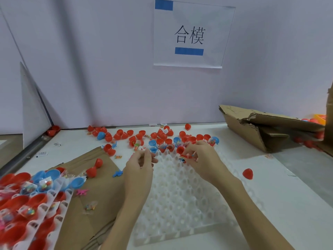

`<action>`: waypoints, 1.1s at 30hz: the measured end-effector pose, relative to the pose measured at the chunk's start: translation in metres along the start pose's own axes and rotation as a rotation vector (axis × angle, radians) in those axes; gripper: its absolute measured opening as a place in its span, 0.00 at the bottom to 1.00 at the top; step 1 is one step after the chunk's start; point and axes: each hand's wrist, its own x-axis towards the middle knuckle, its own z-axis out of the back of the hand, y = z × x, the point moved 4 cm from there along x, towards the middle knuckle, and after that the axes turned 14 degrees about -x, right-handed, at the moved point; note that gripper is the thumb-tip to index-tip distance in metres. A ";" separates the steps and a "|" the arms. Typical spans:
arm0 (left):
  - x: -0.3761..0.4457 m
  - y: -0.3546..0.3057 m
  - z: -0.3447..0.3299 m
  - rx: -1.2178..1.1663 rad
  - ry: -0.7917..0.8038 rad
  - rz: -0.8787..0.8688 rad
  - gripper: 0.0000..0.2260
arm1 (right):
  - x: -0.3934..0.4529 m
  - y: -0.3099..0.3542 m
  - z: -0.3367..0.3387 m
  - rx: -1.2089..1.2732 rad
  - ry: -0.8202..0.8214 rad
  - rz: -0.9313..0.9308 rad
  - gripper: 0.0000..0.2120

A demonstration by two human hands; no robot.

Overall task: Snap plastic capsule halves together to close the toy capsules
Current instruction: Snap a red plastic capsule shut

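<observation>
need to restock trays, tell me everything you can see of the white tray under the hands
The white tray looks like translucent moulded plastic, a grid of egg-shaped cups, nearly all empty. It lies flat on the white table, its left edge beside the brown cardboard. Both forearms reach over it; the hands work at its far edge, where red and blue capsule halves crowd.

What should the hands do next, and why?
Probably press a loose red half onto the capsule piece the right hand pinches over the white tray. The left hand looks curled, seemingly holding nothing, so it could fetch one.
</observation>
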 end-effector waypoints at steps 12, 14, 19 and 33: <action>-0.002 0.002 -0.004 0.004 0.039 0.014 0.15 | 0.000 0.015 -0.002 -0.118 0.041 -0.116 0.09; -0.003 0.003 -0.005 0.012 0.039 0.017 0.15 | 0.003 0.017 -0.001 -0.115 0.053 -0.123 0.10; -0.003 0.003 -0.006 0.031 0.066 0.004 0.13 | 0.003 0.013 0.004 -0.033 -0.037 -0.116 0.10; -0.006 -0.008 -0.016 -0.261 0.296 0.027 0.08 | -0.014 0.038 0.021 0.373 -0.075 0.217 0.12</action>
